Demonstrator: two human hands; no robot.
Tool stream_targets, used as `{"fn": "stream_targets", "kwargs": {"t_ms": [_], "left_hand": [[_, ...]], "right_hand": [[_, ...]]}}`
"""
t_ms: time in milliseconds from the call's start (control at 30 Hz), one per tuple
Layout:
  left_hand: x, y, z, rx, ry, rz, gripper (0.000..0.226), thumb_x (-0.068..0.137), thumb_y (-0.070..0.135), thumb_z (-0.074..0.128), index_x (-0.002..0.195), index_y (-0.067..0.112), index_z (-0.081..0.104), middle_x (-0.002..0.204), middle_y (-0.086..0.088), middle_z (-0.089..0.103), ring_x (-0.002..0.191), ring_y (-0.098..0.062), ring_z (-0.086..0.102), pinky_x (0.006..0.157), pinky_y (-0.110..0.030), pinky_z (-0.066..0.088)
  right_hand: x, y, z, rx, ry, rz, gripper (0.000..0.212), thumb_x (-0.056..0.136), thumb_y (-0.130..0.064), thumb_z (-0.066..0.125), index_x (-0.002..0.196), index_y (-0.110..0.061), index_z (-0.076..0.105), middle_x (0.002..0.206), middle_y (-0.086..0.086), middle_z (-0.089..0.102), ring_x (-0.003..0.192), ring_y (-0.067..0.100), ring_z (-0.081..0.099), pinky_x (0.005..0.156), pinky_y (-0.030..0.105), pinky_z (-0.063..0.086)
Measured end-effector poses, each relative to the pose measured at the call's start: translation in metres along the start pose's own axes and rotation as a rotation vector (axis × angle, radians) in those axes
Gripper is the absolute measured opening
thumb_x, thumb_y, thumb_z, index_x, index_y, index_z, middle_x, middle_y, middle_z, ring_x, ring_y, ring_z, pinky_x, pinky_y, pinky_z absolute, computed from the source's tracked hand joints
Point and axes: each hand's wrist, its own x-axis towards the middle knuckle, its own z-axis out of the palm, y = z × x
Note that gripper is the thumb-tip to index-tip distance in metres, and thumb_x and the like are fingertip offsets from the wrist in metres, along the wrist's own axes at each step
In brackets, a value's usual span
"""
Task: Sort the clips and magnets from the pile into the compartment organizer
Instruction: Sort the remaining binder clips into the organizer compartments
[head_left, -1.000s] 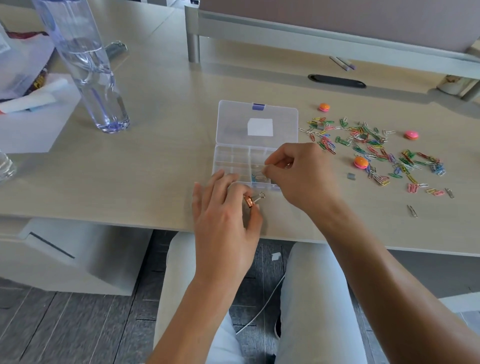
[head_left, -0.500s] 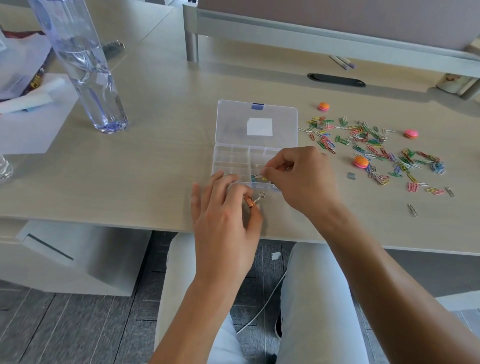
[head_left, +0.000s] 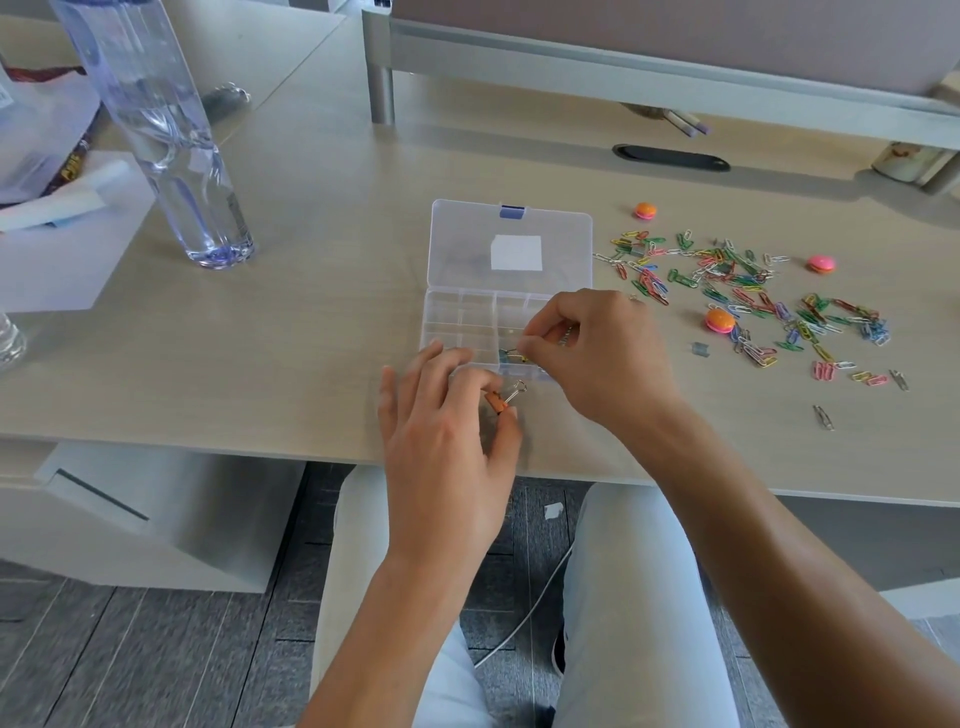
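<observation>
A clear compartment organizer (head_left: 457, 317) lies open on the desk, its lid (head_left: 467, 244) folded back. My left hand (head_left: 441, 431) pinches a small orange binder clip (head_left: 497, 401) between thumb and forefinger just in front of the box. My right hand (head_left: 592, 353) pinches a small green clip (head_left: 506, 355) over a front compartment. To the right spreads a pile of coloured paper clips (head_left: 748, 296), with three round burger-shaped magnets (head_left: 720, 320) (head_left: 645, 211) (head_left: 821, 263) around it.
A tall clear water bottle (head_left: 171, 140) stands at the left, beside white papers (head_left: 52, 249). A raised shelf (head_left: 649, 78) crosses the back, with a black cable slot (head_left: 670, 158) below it. The desk's front edge (head_left: 208, 441) runs just behind my wrists.
My right hand has lowered slightly toward the front compartment with its clip. The left hand has stayed almost still with the orange binder clip.
</observation>
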Motion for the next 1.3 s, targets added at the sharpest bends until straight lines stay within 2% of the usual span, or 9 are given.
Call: {"fn": "stream_targets", "kwargs": {"t_ms": [267, 333, 467, 667, 867, 1033, 1167, 1300], "left_hand": [[0.000, 0.000, 0.001, -0.007, -0.010, -0.009, 0.015, 0.087, 0.028, 0.062, 0.100, 0.022, 0.066, 0.124, 0.005, 0.061, 0.136, -0.024, 0.048, 0.119, -0.055, 0.022], [0.000, -0.001, 0.001, -0.010, -0.006, -0.008, 0.014, 0.087, 0.028, 0.063, 0.100, 0.022, 0.066, 0.124, 0.004, 0.061, 0.136, -0.024, 0.048, 0.119, -0.055, 0.023], [0.000, -0.001, 0.002, -0.011, 0.002, -0.008, 0.014, 0.087, 0.023, 0.069, 0.100, 0.021, 0.066, 0.124, 0.004, 0.062, 0.136, -0.025, 0.048, 0.118, -0.056, 0.024], [-0.001, 0.000, 0.002, -0.016, 0.013, -0.006, 0.015, 0.086, 0.020, 0.071, 0.099, 0.021, 0.066, 0.123, 0.004, 0.063, 0.136, -0.025, 0.049, 0.118, -0.057, 0.025], [-0.001, -0.001, -0.001, -0.026, -0.051, 0.081, 0.011, 0.089, 0.023, 0.069, 0.099, 0.022, 0.064, 0.127, 0.009, 0.063, 0.142, -0.018, 0.044, 0.122, -0.054, 0.019], [-0.001, -0.001, 0.001, -0.016, -0.090, 0.120, 0.010, 0.092, 0.027, 0.068, 0.101, 0.023, 0.066, 0.134, 0.009, 0.065, 0.140, -0.014, 0.047, 0.124, -0.052, 0.016], [0.000, -0.002, 0.001, -0.020, -0.089, 0.114, 0.011, 0.091, 0.027, 0.068, 0.101, 0.025, 0.065, 0.134, 0.009, 0.064, 0.139, -0.014, 0.048, 0.124, -0.052, 0.017], [0.000, -0.001, 0.001, -0.023, -0.084, 0.112, 0.012, 0.091, 0.026, 0.069, 0.102, 0.024, 0.066, 0.134, 0.008, 0.065, 0.139, -0.014, 0.049, 0.124, -0.052, 0.016]], "right_hand": [[-0.001, 0.003, -0.002, -0.010, -0.020, -0.122, 0.005, 0.087, -0.030, 0.074, 0.083, -0.030, 0.073, 0.075, -0.013, 0.065, 0.069, 0.002, 0.057, 0.065, 0.021, 0.044], [-0.002, 0.004, -0.005, 0.015, -0.008, -0.123, 0.005, 0.090, -0.026, 0.070, 0.087, -0.027, 0.075, 0.077, -0.012, 0.067, 0.071, 0.002, 0.059, 0.065, 0.021, 0.044], [-0.003, 0.008, -0.014, 0.076, 0.024, -0.081, 0.017, 0.092, -0.014, 0.063, 0.091, -0.024, 0.077, 0.071, -0.017, 0.061, 0.068, 0.001, 0.057, 0.058, 0.010, 0.037], [-0.007, 0.013, -0.015, 0.063, -0.008, -0.139, 0.010, 0.088, -0.018, 0.072, 0.091, -0.024, 0.078, 0.082, -0.009, 0.068, 0.074, 0.007, 0.060, 0.069, 0.022, 0.047], [-0.006, 0.010, -0.008, 0.003, -0.031, -0.217, 0.007, 0.087, -0.019, 0.074, 0.088, -0.024, 0.077, 0.083, -0.010, 0.066, 0.072, 0.007, 0.059, 0.070, 0.030, 0.051], [-0.001, 0.005, -0.011, -0.020, -0.094, -0.127, 0.009, 0.086, -0.021, 0.072, 0.085, -0.028, 0.078, 0.078, -0.012, 0.070, 0.072, 0.004, 0.062, 0.069, 0.026, 0.050], [0.007, -0.003, -0.014, -0.010, -0.165, -0.012, 0.011, 0.082, -0.020, 0.072, 0.082, -0.028, 0.079, 0.074, -0.013, 0.072, 0.074, 0.007, 0.068, 0.072, 0.031, 0.058], [0.012, -0.010, -0.015, -0.044, -0.195, 0.026, 0.014, 0.078, -0.016, 0.069, 0.078, -0.027, 0.078, 0.072, -0.012, 0.071, 0.075, 0.012, 0.069, 0.071, 0.034, 0.059]]}}
